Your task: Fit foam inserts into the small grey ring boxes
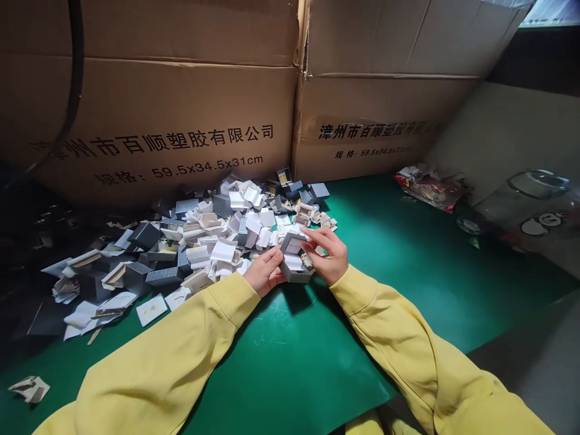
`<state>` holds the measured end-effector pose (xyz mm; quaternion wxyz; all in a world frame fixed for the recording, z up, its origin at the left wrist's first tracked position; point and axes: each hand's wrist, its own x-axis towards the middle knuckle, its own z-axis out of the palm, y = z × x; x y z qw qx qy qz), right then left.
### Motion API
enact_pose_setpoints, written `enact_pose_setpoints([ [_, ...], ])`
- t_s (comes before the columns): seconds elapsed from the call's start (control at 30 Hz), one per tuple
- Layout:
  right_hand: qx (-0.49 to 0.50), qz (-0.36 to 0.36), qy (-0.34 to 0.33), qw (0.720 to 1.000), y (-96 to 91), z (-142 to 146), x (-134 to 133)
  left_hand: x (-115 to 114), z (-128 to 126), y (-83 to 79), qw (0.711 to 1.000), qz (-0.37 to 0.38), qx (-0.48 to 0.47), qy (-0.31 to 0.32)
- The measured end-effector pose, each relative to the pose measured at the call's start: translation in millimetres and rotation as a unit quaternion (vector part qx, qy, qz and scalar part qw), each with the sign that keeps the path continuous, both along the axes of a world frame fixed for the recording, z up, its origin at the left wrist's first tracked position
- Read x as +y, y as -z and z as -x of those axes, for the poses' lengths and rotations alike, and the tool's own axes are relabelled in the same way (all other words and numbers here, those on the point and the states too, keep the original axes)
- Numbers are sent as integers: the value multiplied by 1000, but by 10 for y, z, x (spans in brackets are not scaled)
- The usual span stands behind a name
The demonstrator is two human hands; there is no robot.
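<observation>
My left hand (265,272) grips a small grey hinged jewelry box (296,276) by its left side, above the table. Its lid stands up, showing a pale inner face with small print, and a white lining (293,261) lies in the base. At the box's right side is my right hand (328,254), thumb and fingers closed together by the lid's edge. A small beige piece (307,261) shows under those fingers; whether they hold it is hard to see. Beyond both hands spreads a heap of white folded card inserts (224,249) and dark grey boxes (145,235).
Two large cardboard cartons (181,96) with printed Chinese text wall off the back of the green table (408,254). On the right are a red plastic bag (428,188) and a clear jar (521,199) lying tilted. A black cable (75,72) hangs at left. A paper scrap (31,389) lies front left.
</observation>
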<state>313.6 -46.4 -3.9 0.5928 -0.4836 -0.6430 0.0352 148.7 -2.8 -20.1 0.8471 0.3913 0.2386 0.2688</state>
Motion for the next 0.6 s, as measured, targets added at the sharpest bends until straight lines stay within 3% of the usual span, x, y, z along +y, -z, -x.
enact_pose_setpoints([
  [0.23,64,111,11,992,8,6,27,-20,2,-55,999,3,32,16],
  [0.37,51,113,20,992,-39,30,4,-13,23,-87,998,-1,32,46],
  [0.6,-35,78,12,996,-106,89,-30,-10,13,-9,999,-9,-8,39],
])
